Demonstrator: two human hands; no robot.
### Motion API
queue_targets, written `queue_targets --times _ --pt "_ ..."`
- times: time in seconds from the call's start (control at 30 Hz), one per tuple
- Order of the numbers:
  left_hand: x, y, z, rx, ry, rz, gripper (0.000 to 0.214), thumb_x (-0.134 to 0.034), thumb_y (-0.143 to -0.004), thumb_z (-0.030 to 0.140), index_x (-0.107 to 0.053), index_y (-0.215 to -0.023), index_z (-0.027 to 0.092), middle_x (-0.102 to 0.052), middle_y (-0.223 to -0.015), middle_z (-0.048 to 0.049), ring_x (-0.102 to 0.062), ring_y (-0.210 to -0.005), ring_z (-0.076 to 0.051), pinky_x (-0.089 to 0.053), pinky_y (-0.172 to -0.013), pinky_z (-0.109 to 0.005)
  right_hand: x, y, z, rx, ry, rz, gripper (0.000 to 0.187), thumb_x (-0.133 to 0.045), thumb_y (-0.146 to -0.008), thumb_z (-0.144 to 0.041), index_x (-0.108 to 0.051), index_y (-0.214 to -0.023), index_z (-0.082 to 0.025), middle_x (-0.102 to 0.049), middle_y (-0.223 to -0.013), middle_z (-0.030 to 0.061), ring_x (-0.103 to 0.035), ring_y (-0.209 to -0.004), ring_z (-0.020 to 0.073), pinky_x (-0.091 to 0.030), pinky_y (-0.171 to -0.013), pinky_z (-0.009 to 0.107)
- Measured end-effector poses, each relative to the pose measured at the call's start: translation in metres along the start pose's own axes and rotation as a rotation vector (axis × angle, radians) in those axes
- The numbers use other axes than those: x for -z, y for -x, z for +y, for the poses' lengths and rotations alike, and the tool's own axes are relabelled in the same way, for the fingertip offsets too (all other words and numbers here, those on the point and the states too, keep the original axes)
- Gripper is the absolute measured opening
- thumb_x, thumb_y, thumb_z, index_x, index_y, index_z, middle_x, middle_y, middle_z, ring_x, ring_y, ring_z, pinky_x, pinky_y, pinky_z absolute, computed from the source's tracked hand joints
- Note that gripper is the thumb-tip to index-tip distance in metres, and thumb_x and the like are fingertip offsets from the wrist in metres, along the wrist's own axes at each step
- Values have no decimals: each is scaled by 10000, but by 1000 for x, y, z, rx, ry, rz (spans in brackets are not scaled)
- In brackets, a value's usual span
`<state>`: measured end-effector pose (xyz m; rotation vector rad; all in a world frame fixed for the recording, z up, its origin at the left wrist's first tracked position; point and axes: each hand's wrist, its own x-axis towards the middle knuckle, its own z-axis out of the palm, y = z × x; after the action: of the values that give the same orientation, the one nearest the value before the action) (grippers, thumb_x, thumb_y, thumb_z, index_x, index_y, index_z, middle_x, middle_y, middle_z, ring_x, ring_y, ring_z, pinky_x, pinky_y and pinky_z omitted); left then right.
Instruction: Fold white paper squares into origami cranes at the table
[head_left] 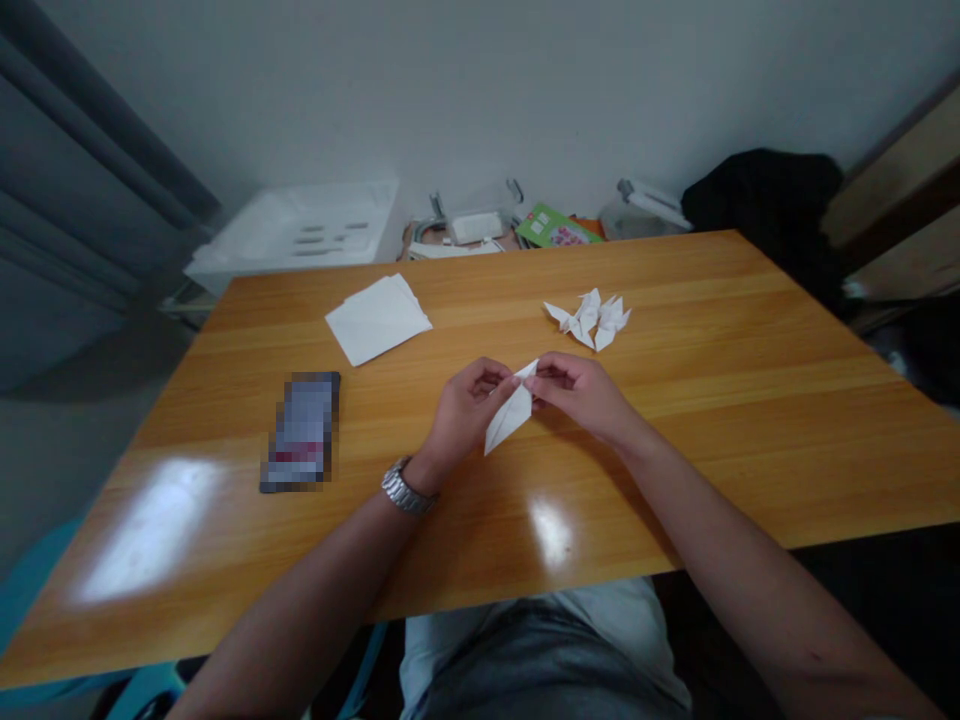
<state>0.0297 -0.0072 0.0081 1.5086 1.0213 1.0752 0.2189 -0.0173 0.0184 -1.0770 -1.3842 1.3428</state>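
Observation:
A narrow folded white paper point(511, 418) with pointed ends is pinched between my two hands, just above the wooden table. My left hand point(471, 400) grips its left edge, thumb on top. From the other side my right hand point(576, 390) holds it near the upper point, thumb and fingers closed on it. Some of my fingers are hidden behind the paper. Beyond my right hand lies a cluster of several folded paper figures point(589, 318), which look like origami cranes. A small stack of white paper sheets point(379, 320) rests farther back on the left.
The wooden table point(750, 400) reaches close to the wall. A phone point(301, 432), its screen blurred, lies at the left. Behind the far edge are a white plastic tray point(300, 225), a green booklet point(556, 228) and a black cloth-like heap point(765, 205).

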Motion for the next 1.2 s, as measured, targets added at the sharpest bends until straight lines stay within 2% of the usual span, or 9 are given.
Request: queue_targets --times 0.13,0.37,0.6,0.9,1.07,1.2 --pt "0 0 1 8 21 -7 318 -743 -870 463 -647 -892 160 -690 -855 -32 -641 -752 -138 -519 -684 -244 -1 1 1 28 -34 23 296 -800 -812 -490 -723 -936 -233 -737 -907 35 -693 -785 179 -606 -728 329" --pt "0 1 -3 -11 42 -67 318 -754 -866 455 -640 -927 164 -688 -888 -35 -653 -785 -138 -528 -712 -249 -1 0 1 15 -42 105 306 -811 -798 -500 -726 -911 -229 -737 -864 29 -687 -721 167 -620 -673 322" --pt "2 2 1 -9 19 -107 303 -776 -848 425 -650 -934 164 -711 -915 -50 -667 -814 -149 -542 -753 -269 -2 0 -1 2 -24 111 310 -813 -784 -515 -716 -855 -229 -736 -852 30 -693 -764 182 -620 -676 321" --pt "3 0 0 8 19 -152 281 -773 -856 405 -661 -929 158 -718 -886 -49 -669 -786 -142 -532 -718 -254 -2 0 -1 12 -1 101 306 -812 -786 -521 -726 -791 -227 -718 -784 21 -660 -713 169 -598 -677 318" --pt "3 0 -2 18 8 -181 298 -766 -854 430 -663 -937 163 -725 -905 -53 -674 -801 -150 -539 -732 -261 0 -1 1 38 4 145 312 -830 -766 -506 -737 -864 -225 -750 -863 37 -685 -756 180 -610 -692 330" --pt "3 0 -3 9 16 -204 294 -757 -861 434 -666 -941 167 -728 -914 -51 -675 -809 -154 -541 -735 -262 4 -1 3 45 9 169 327 -843 -753 -518 -743 -855 -224 -748 -834 36 -686 -714 175 -621 -680 335"
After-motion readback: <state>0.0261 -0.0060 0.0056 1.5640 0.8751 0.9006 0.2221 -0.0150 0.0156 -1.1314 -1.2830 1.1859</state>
